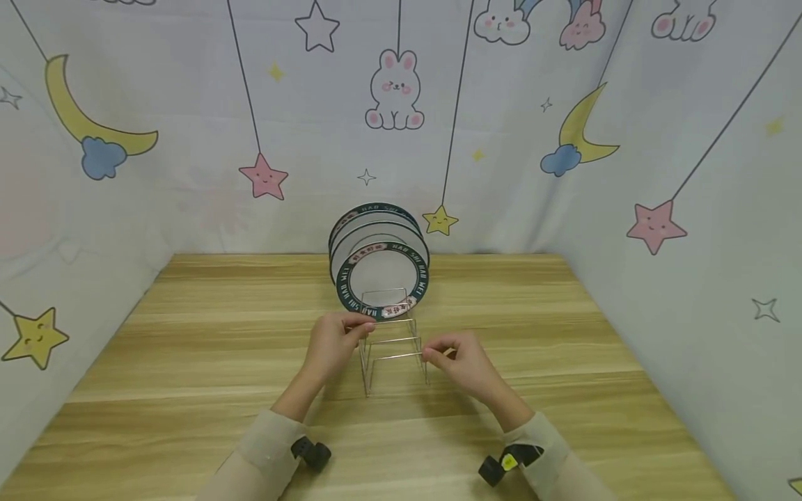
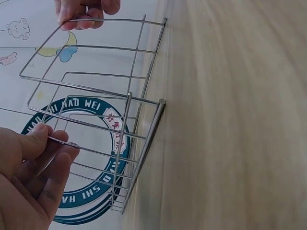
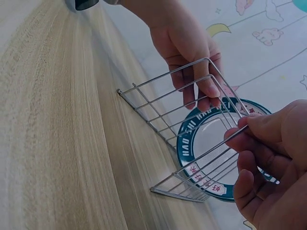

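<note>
A silver wire plate rack [image 1: 395, 358] stands in the middle of the wooden table. My left hand [image 1: 335, 342] pinches one of its upper wires on the left side, between thumb and fingers. On the right, nearer me, my right hand [image 1: 464, 362] pinches the front wire at its upper corner. Behind the hands, several plates [image 1: 382, 278] with dark green lettered rims stand upright, one behind another, at the rack's far end. Through the wires, the front plate [image 2: 91, 103] shows in the left wrist view, and the plate's rim [image 3: 184, 148] in the right wrist view.
The wood-grain table [image 1: 250, 299] runs back to a white cloth backdrop [image 1: 188, 174] printed with stars, moons and rabbits. Cloth also hangs along both sides. Small black devices [image 1: 311, 454] are strapped at both wrists.
</note>
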`<state>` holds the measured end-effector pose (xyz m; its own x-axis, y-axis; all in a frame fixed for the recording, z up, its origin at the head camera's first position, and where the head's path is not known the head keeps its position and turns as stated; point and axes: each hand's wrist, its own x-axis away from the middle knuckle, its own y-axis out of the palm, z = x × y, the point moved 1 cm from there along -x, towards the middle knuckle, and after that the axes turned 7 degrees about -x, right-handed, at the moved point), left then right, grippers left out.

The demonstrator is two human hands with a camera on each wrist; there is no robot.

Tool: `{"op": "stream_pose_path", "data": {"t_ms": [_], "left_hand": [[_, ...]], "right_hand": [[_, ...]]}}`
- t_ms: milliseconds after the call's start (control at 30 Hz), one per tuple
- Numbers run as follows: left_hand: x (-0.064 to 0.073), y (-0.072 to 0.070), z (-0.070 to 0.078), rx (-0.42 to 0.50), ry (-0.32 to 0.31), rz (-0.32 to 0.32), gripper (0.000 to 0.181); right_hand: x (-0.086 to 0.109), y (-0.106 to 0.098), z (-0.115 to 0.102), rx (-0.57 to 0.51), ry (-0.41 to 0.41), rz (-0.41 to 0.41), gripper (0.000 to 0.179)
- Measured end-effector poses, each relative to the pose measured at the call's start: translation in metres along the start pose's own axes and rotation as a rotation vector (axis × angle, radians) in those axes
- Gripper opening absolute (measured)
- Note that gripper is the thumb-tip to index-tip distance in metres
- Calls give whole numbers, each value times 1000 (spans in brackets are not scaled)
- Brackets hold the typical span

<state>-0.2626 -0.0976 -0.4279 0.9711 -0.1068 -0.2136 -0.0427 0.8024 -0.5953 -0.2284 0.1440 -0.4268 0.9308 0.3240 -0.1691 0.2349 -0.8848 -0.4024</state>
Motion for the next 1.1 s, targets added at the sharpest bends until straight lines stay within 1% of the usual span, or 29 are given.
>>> {"op": "stream_pose_path", "data": {"t_ms": [200, 333, 433, 533, 667, 833, 967, 1100], "left_hand": [[0, 0, 0, -17, -17, 2, 13], [1, 0, 0, -30, -11, 10, 13], [1, 0, 0, -29, -5, 17, 10], [1, 1, 0, -25, 6, 27, 7], [2, 1, 0, -8, 16, 25, 8], [2, 0, 1, 5, 21, 10, 8], [3, 0, 2, 4, 14, 1, 5], [3, 0, 2, 9, 10, -5, 7]], "right_hand": [[1, 2, -2, -15, -8, -30, 17], [3, 3, -3, -23, 0, -42, 16], [5, 4, -7, -24, 10, -49, 12], [9, 4, -20, -28, 3, -63, 9], [13, 3, -37, -33, -11, -83, 9], [15, 1, -41, -34, -7, -96, 10], [15, 0, -41, -39, 3, -110, 9], [15, 0, -41, -48, 5, -114, 9]]}}
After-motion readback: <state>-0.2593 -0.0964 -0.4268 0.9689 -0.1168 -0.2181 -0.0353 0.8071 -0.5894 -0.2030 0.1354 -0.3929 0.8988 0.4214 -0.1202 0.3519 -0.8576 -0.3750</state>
